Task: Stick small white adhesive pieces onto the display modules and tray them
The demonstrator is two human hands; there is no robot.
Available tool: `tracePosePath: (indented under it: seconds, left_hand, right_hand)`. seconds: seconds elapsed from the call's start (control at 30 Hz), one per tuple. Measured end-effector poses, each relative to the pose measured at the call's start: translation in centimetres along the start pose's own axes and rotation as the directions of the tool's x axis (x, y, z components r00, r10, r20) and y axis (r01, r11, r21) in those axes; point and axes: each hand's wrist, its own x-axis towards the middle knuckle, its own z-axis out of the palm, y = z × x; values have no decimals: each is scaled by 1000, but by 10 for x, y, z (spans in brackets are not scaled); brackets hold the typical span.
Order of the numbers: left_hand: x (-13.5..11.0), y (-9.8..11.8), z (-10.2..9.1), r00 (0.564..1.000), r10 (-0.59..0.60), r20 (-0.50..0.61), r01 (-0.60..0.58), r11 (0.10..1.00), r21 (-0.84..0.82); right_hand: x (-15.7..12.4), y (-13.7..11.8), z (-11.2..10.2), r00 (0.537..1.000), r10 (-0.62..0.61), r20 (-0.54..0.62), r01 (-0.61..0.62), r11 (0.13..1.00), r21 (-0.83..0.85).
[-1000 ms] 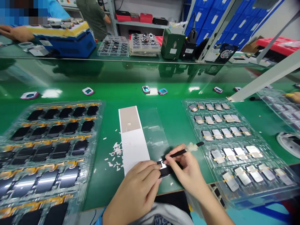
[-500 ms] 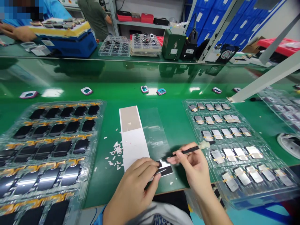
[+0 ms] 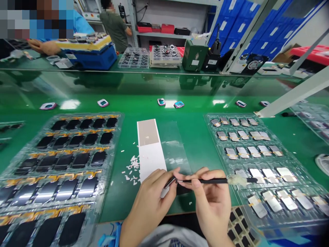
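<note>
Dark flat part (image 3: 169, 182): tilted between the left thumb and fingers, seemingly pinched there to steady it.
Left hand (image 3: 154, 195): fingertips clamped on that part.
Black tool (image 3: 208, 180): nearly level, tip at the left fingertips; contact with the part is unclear.
Right hand (image 3: 212, 199): fingers closed around the tool's front half, probably for fine control.
White strip (image 3: 153, 159): just beyond the left fingers, apparently for easy reach.
Screen tray (image 3: 106, 171): well left of both hands' fingers.

light: bright | glare: green tabletop (image 3: 197, 133), black screens (image 3: 48, 193) | edges: stretched | upper left: pixelated
</note>
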Motion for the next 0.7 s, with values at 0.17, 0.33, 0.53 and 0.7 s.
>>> tracePosePath:
  seconds: [0.17,0.33,0.53,0.7]
  left_hand:
    - [4,1,4,999,-35,9,35,999,-28]
    - [3,-2,5,998,-57,-6,57,998,-19]
    - [0,-4,5,998,-57,-7,56,998,-27]
    - [1,-3,6,998,-68,-7,68,997,-42]
  right_hand:
    - [5,4,2,988,-154,20,154,988,18]
    - [6,2,12,973,-232,15,231,973,18]
    - [3,9,13,965,-262,17,263,965,-25]
    - [2,14,12,962,-273,24,274,960,-66]
